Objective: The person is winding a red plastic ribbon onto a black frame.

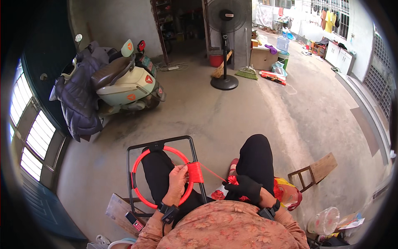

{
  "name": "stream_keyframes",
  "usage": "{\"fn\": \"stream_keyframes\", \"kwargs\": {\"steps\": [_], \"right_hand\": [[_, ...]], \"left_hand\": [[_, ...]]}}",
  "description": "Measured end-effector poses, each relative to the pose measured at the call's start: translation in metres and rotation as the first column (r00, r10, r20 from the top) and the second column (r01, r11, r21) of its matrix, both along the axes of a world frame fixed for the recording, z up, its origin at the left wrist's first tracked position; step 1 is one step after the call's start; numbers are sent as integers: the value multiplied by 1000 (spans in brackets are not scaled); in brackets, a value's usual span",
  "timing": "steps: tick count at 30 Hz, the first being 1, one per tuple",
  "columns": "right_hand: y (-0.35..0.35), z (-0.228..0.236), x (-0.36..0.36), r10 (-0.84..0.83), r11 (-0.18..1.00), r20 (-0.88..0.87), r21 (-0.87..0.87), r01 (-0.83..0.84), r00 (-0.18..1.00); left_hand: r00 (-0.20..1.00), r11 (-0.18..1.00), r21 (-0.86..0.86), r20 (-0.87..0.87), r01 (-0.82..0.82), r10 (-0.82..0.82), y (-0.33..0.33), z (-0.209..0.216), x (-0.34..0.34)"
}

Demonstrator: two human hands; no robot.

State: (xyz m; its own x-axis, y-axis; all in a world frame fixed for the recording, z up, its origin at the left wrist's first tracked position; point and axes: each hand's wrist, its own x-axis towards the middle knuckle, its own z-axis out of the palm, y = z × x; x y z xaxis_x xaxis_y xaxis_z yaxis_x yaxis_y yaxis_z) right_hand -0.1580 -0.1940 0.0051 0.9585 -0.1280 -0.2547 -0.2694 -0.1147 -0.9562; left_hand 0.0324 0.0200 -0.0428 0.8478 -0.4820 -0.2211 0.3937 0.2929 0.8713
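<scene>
A red ring [179, 154] is fixed in a black metal frame [129, 168] that stands against my left leg. Bare, my left hand [177, 180] closes its fingers on the ring's right side, beside a thick block of closely wound red cord [195, 172]. From that block a thin red strand [213, 171] runs taut to the right. My right hand [245, 189], in a black glove, is closed on the strand's other end, with a loose red cord bundle [233, 180] at its fingers. The glove hides part of the bundle.
A scooter [128, 89] draped with a dark padded jacket stands at the left. Ahead are a standing fan [225, 83] and brooms [247, 73]. A small wooden stool [313, 171] and a clear plastic container [325, 220] are on my right. A phone [134, 221] lies at lower left.
</scene>
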Motion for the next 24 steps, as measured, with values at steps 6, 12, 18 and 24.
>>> {"fn": "stream_keyframes", "kwargs": {"steps": [6,12,18,24], "right_hand": [[-1,6,1,36,996,-94,-72,-43,995],[3,-4,-7,63,998,-7,-1,-63,998],[-2,56,-64,220,890,467,-456,21,856],[-39,7,-108,1,783,398,-571,247,918]], "left_hand": [[997,998,31,51,-62,60,-1,4,-6],[991,993,105,126,-53,40,-3,19,-17],[996,996,-6,3,92,-92,10,30,-6],[989,989,-74,-61,129,-134,-2,55,-17]]}}
